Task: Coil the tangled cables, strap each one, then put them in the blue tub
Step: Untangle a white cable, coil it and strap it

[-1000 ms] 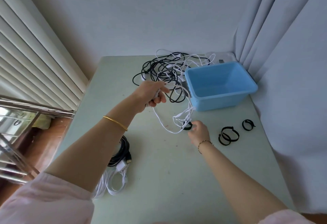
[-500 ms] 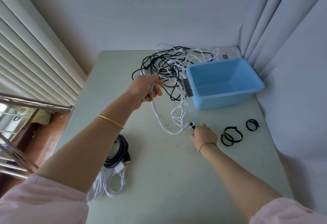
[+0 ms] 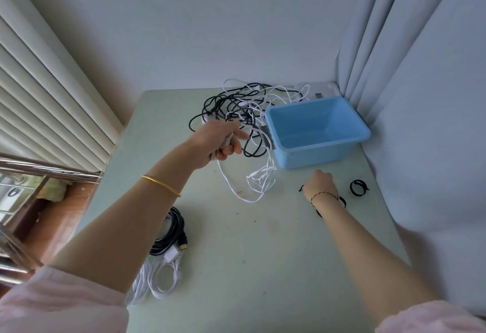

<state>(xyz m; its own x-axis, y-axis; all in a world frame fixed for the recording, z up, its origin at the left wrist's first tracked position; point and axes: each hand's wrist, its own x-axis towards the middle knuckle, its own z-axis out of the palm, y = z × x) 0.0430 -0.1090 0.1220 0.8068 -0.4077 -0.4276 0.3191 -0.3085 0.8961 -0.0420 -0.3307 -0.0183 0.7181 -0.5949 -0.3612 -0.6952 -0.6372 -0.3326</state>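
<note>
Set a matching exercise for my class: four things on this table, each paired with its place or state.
Things: 1 blue tub; 2 loose white cable; 3 coiled black cable; 4 strap loop.
States: A gripped by the left hand; B empty; C at the table's left edge; D lying apart, right of the right hand.
Pairs: 1-B, 2-A, 3-C, 4-D.

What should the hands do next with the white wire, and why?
Probably wind the white cable into loops: the left hand grips it, yet it trails loose across the table. The right hand is at the black straps, and the blue tub is empty.
</note>
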